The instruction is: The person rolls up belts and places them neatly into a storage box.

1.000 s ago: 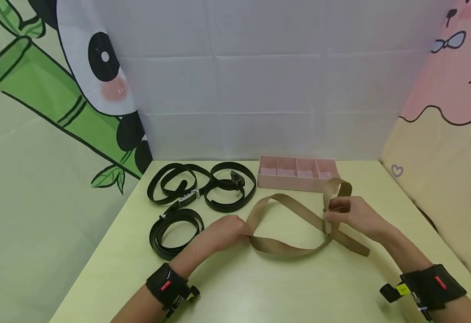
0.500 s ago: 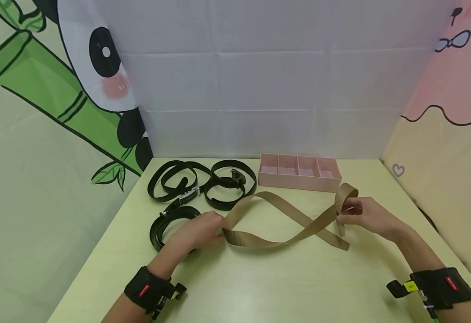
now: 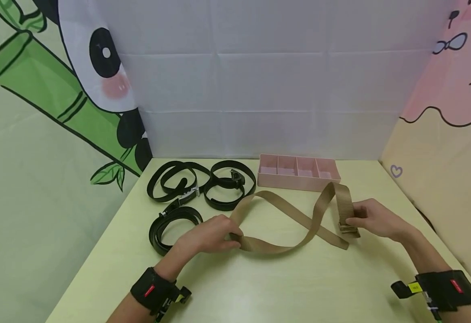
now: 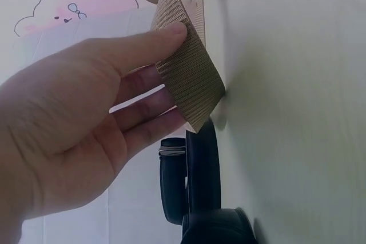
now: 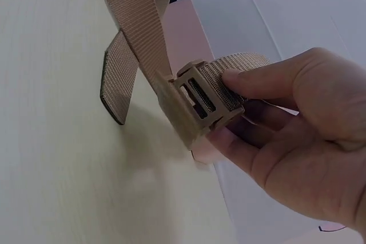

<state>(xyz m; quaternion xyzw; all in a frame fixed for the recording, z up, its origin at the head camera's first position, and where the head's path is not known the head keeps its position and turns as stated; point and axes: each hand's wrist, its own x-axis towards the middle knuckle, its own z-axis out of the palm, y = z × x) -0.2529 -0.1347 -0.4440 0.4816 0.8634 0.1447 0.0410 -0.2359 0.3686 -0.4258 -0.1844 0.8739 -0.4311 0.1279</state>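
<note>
A tan webbing belt (image 3: 288,209) lies in a crossed loop across the middle of the table. My left hand (image 3: 213,235) pinches its folded left bend; in the left wrist view the thumb presses the ribbed webbing (image 4: 189,78) against the fingers. At the other side my right hand (image 3: 376,219) pinches the belt beside its tan buckle (image 5: 200,98), which hangs tilted. The belt's free tip (image 5: 119,84) rests on the table, between the buckle and the loop.
Several black belts lie on the left: one coil (image 3: 174,226) beside my left forearm, looped belts (image 3: 170,181) behind it, and another ring (image 3: 229,184). A pink box with compartments (image 3: 297,179) stands at the back. Printed cloth walls (image 3: 235,89) enclose the table (image 3: 259,287).
Both hands have moved apart, the left one leftward, then slightly back right. My right hand has shifted right and turned the buckle end downward, so the belt now arches over.
</note>
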